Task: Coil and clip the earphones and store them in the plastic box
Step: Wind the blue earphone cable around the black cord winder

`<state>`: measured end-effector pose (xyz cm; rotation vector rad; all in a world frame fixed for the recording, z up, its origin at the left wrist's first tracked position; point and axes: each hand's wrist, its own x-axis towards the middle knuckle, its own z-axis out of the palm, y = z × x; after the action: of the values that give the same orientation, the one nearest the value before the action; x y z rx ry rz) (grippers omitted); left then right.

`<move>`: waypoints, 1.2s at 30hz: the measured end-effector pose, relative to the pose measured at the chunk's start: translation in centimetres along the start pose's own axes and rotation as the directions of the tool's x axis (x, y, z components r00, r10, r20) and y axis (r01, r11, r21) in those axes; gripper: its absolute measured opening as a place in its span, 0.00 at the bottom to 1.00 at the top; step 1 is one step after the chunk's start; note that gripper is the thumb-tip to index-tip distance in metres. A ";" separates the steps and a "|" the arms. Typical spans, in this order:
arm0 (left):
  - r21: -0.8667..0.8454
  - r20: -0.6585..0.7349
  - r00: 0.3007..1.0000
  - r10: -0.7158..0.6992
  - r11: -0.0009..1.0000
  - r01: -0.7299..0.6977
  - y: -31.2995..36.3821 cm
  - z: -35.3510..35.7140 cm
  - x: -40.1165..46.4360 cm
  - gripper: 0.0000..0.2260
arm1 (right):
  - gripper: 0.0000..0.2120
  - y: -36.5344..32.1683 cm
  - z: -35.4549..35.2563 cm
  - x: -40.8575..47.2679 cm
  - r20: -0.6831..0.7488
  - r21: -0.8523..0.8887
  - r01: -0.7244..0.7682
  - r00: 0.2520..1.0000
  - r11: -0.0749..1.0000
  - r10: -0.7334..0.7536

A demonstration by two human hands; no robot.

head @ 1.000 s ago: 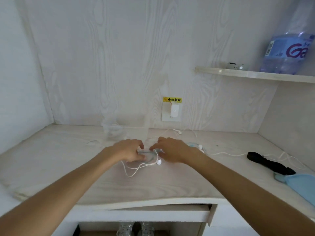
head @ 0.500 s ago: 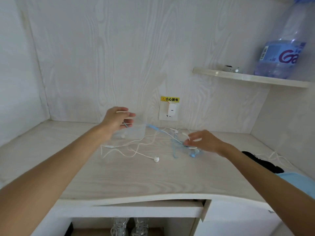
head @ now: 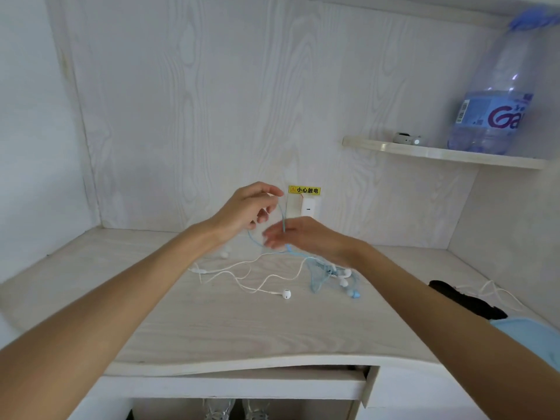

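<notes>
Blue earphones [head: 318,272] half lifted, cord pinched high in the left hand [head: 247,212] and running past the blurred, loosely spread fingers of the right hand [head: 298,237], the rest heaped on the desk [head: 212,328] beside the white earphones [head: 257,277]. Likely start of coiling; next, winding even loops without dragging the white set. Around: wall socket [head: 307,206], shelf [head: 439,153] with water bottle [head: 497,95]; plastic box not discernible.

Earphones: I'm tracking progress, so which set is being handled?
The blue earphones: the left hand pinches their cable up; the white earphones lie loose on the desk.
</notes>
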<state>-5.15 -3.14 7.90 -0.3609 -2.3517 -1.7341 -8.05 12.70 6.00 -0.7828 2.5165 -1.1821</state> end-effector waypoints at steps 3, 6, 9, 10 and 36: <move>0.106 -0.013 0.988 -0.157 0.982 0.157 -0.3 -1.2 -0.3 0.03 | 0.12 0.6 -1.0 0.7 -0.199 -0.163 0.021 0.978 0.986 -0.054; 0.245 0.035 0.958 -0.286 0.932 0.269 -1.2 -2.4 -1.0 0.11 | 0.20 1.7 -3.7 0.7 -0.445 -0.391 -0.178 0.895 0.903 -0.017; 0.371 0.030 0.952 -0.304 0.888 0.272 -1.2 -2.3 -0.7 0.15 | 0.18 1.6 -4.2 0.3 -0.471 -0.644 -0.242 0.873 0.726 -0.128; 0.482 0.004 0.958 -0.288 0.840 0.251 -1.2 -2.1 -0.4 0.17 | 0.17 1.2 -4.0 0.2 -0.485 -0.666 -0.231 0.856 0.710 -0.177; 0.576 -0.331 0.938 -0.098 0.767 0.284 -5.8 -4.6 3.0 0.07 | 0.22 6.0 -9.9 -1.9 -0.331 0.562 -0.254 0.803 0.787 0.495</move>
<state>-9.71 -8.96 4.84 0.2363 -2.6164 -0.8828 -12.95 23.19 7.68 0.1792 2.3369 -1.9021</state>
